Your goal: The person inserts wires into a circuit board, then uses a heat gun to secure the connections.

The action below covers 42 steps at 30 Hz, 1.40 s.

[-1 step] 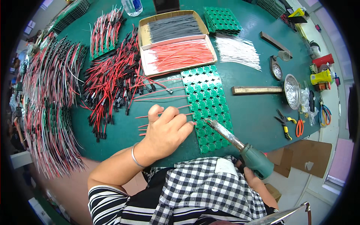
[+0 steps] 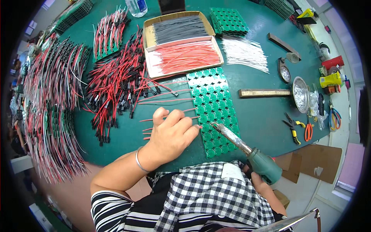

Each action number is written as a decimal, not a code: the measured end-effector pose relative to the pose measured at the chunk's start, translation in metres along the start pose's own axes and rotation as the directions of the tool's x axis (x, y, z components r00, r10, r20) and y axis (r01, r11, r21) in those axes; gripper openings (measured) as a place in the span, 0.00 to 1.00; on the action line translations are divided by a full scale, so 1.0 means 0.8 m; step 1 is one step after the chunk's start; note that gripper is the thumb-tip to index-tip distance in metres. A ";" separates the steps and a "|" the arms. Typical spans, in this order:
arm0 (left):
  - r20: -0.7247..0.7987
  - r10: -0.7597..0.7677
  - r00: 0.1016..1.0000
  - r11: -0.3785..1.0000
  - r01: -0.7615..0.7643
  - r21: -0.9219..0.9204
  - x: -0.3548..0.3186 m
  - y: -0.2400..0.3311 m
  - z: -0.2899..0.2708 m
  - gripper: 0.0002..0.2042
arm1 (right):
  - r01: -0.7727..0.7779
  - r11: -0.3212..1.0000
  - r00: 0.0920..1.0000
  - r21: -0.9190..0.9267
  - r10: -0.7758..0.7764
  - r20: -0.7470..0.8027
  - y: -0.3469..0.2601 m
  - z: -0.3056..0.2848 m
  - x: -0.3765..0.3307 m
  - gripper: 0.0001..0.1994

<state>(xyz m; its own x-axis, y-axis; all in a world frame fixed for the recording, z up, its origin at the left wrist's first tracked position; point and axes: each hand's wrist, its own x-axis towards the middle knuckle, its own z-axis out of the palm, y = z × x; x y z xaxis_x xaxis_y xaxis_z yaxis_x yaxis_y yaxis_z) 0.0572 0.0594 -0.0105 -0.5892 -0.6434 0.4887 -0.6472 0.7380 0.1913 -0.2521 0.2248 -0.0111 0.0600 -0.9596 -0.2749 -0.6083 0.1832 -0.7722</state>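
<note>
Item: green table [image 2: 262, 120], bearing all we list. Item: panel of round green boards [image 2: 211, 102], flat before the person, presumably so both hands reach it. Item: white box [image 2: 150, 65] of red wires at the panel's far end, probably for easy picking. Item: soldering iron [image 2: 235, 140], slanting leftward, tip at the panel; touching or just above, we cannot tell. Item: left hand [image 2: 172, 135], thumb and fingers together, pinching a red wire at the panel's left edge, likely to steady it. Item: right hand [image 2: 259, 183], mostly hidden, seemingly wrapped round the iron's handle to aim it. Item: that red wire [image 2: 200, 127]. Against the earlier frame, we find no visible change.
</note>
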 end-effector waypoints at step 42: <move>0.033 -0.032 0.999 0.998 0.034 -0.058 -0.013 0.022 -0.005 0.06 | 0.133 0.983 0.981 0.128 -0.112 -0.159 -0.010 -0.004 -0.012 0.16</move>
<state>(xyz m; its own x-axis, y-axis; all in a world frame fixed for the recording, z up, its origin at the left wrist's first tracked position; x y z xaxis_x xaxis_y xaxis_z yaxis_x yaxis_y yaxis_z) 0.0540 0.0804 -0.0087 -0.5837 -0.6731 0.4542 -0.6374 0.7263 0.2572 -0.2508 0.2317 -0.0004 0.0013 -0.9957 -0.0927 -0.4887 0.0802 -0.8688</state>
